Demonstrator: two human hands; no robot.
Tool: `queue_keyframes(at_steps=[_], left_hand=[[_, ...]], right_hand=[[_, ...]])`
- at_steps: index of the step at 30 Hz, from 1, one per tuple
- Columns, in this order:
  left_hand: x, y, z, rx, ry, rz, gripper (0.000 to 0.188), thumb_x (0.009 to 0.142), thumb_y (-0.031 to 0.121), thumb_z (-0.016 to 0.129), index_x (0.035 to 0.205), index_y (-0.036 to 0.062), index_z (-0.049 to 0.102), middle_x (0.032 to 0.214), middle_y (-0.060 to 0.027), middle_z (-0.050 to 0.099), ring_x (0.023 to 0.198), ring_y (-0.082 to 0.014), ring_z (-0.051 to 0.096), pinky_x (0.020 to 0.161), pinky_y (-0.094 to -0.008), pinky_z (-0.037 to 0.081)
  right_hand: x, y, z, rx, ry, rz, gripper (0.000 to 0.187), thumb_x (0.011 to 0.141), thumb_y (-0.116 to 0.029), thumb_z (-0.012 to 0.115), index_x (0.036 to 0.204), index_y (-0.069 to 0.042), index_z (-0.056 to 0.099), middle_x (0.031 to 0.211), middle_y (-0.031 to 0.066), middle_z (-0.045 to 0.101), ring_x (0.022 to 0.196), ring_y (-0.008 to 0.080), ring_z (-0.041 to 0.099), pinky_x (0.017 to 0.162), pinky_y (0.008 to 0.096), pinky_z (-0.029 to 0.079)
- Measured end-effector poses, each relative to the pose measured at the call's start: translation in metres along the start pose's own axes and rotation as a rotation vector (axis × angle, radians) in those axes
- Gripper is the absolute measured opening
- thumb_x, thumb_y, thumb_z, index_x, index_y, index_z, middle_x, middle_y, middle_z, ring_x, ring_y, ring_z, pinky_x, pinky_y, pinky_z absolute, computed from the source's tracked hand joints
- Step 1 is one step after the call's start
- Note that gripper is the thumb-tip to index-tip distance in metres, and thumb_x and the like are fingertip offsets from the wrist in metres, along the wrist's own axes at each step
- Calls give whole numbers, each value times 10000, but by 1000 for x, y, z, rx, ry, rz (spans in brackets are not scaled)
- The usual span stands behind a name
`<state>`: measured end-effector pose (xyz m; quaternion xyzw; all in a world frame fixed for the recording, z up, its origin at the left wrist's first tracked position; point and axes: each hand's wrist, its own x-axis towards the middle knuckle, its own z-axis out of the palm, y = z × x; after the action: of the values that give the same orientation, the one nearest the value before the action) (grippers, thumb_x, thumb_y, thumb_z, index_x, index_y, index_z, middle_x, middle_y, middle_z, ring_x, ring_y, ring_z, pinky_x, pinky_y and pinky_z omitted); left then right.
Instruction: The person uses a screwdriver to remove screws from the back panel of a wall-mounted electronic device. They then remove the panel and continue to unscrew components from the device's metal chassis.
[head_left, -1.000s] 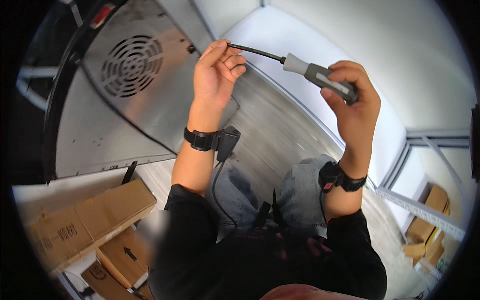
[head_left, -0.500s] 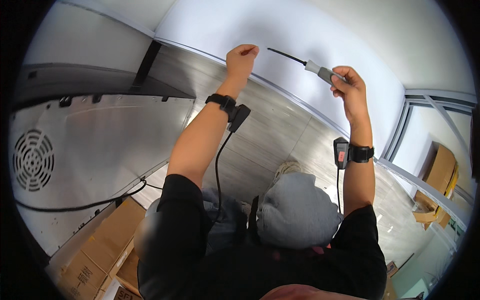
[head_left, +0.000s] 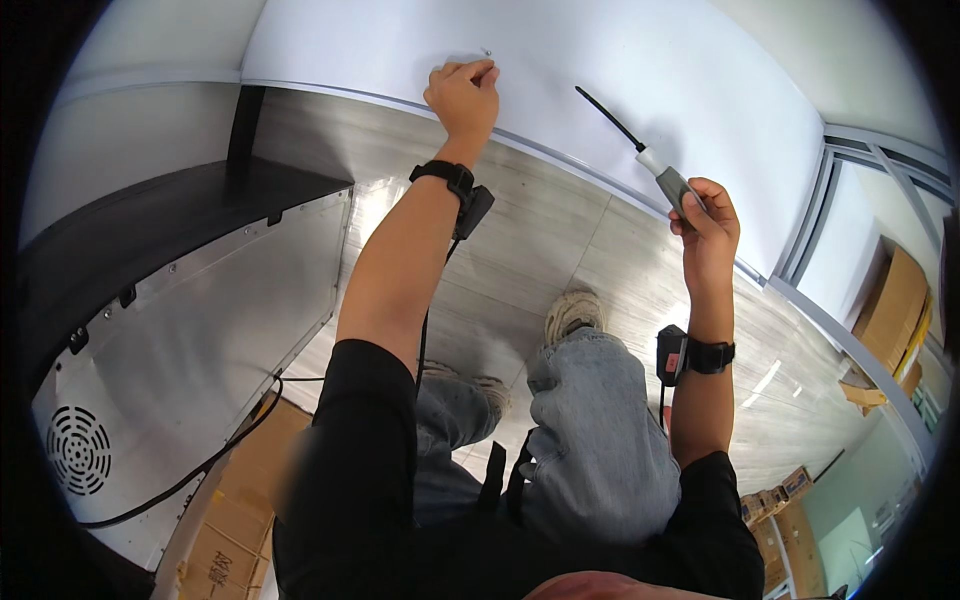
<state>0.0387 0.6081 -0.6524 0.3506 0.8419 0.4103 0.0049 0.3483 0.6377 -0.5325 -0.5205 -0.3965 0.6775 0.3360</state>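
Note:
In my right hand [head_left: 708,222] is a screwdriver [head_left: 675,188], its grey handle wrapped by the fingers. Its thin dark shaft points up and to the left above a white panel [head_left: 370,45], with the tip touching nothing visible. My left hand [head_left: 465,98] is at the panel near its front edge, thumb and fingers pinched together. Just past those fingertips shows a tiny metallic piece [head_left: 487,52], possibly a screw. Whether the pinch grips it or only lies beside it, I cannot tell.
A metal cabinet [head_left: 220,300] with a round vent and a black cable [head_left: 200,470] stands at the left, above cardboard boxes [head_left: 235,530]. At the right is a metal frame [head_left: 850,345] with an opened carton [head_left: 890,300] behind it. My legs are over the grey plank floor [head_left: 540,220].
My view has shifted. The left hand has come down to the panel beside the tiny metallic piece. The right hand has drawn the screwdriver back and tilted it more steeply, away from the left hand.

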Motion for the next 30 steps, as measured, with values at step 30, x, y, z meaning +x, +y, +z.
queue_keyframes(at_steps=[30], left_hand=[[-2, 90, -364, -1542, -8, -442, 304, 980, 173, 307, 1122, -14, 499, 960, -157, 624, 814, -233, 620, 734, -337, 520]], right_hand=[[-174, -163, 250, -500, -663, -491, 149, 892, -132, 568, 1005, -40, 601, 865, 12, 541, 523, 65, 498, 436, 182, 376]])
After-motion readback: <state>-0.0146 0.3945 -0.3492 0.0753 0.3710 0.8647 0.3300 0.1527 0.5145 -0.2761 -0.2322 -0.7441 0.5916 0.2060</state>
